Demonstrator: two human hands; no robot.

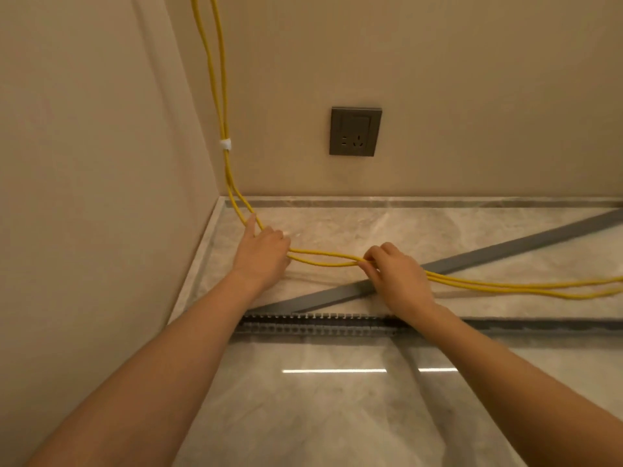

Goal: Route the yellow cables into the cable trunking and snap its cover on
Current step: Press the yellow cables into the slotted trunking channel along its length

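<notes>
Two bare forearms reach in over the marble floor (337, 416). Beyond them, the slotted cable trunking (313, 326) lies open across it, its grey cover (505, 251) slanting off behind. The right hand (399, 276) pinches the yellow cables (323, 258); the left hand (263, 252) closes around them near the floor's left corner. They climb the wall, bound by a white tie (225, 144), left of a socket (355, 131).

Two yellow cables (325, 258) drape down the corner and across the floor. The slotted grey trunking (313, 324) lies open. Its flat cover (472, 257) rests diagonally behind it.
</notes>
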